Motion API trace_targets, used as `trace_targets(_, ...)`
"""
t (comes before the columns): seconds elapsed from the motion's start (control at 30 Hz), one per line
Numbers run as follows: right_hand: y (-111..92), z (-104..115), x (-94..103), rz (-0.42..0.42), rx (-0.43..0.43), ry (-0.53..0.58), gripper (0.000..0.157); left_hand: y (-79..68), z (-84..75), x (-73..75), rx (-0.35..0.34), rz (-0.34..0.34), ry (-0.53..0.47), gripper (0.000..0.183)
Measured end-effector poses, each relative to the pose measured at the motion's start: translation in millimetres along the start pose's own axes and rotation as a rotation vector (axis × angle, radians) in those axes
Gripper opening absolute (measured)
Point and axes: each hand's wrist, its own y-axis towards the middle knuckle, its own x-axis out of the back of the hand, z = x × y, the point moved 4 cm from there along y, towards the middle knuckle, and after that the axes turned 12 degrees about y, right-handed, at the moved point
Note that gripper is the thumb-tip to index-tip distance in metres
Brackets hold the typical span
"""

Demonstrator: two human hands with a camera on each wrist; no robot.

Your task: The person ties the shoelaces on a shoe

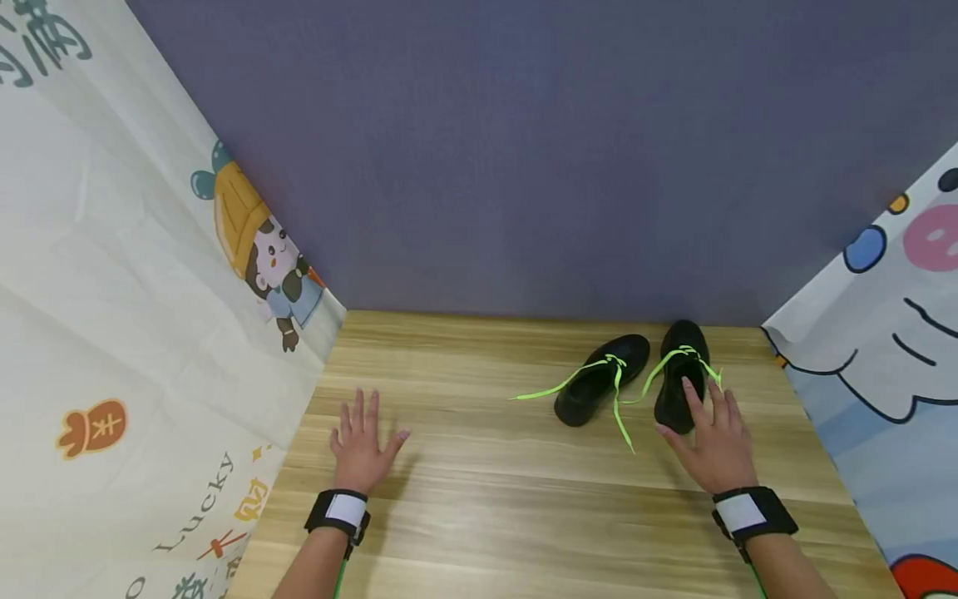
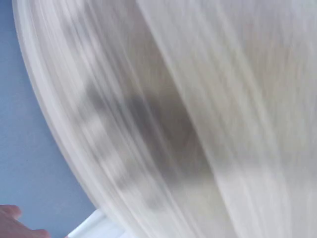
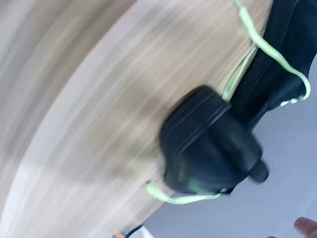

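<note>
Two black lace-up shoes stand on the wooden tabletop in the head view. The left shoe (image 1: 591, 384) is turned at an angle, toe to the back right; its bright green laces (image 1: 550, 392) trail loose onto the wood. Beside it, the right shoe (image 1: 675, 406) points to the back wall, green laces also untied. My right hand (image 1: 718, 449) reaches over that shoe's heel end with fingers spread, overlapping its edge in this view. The right wrist view shows a black shoe heel (image 3: 213, 144) close up. Over the tabletop's left side, my left hand (image 1: 362, 453) has its fingers spread, holding nothing.
A grey-blue wall (image 1: 524, 166) rises behind the wooden tabletop (image 1: 479, 491). Printed white cloth (image 1: 150, 291) hangs along the left side, and another cartoon-printed cloth (image 1: 883, 349) along the right. Both wrists wear black straps (image 1: 756, 512).
</note>
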Motion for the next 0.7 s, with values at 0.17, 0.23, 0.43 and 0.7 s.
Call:
trace_targets(0.17, 11.4, 9.9, -15.2, -0.016, 0.07, 0.03, 0.086, -8.2, -7.6, -7.0, 0.0, 0.017, -0.029, 0.082)
trace_targets(0.23, 17.5, 15.5, -22.5, -0.008, 0.09, 0.049, 0.085, -12.2, -10.4, -9.3, 0.005, 0.012, -0.046, 0.078)
trace_targets(0.43, 34.9, 35.9, -48.8, 0.055, 0.097, 0.092, 0.088, -22.3, -23.6, -10.0, -0.009, -0.022, -0.147, 0.062)
trace_targets(0.7, 47.1, 53.7, -79.1, 0.129, 0.075, 0.103, 0.087, -35.5, -54.8, -26.1, -0.083, -0.037, -0.267, 0.045)
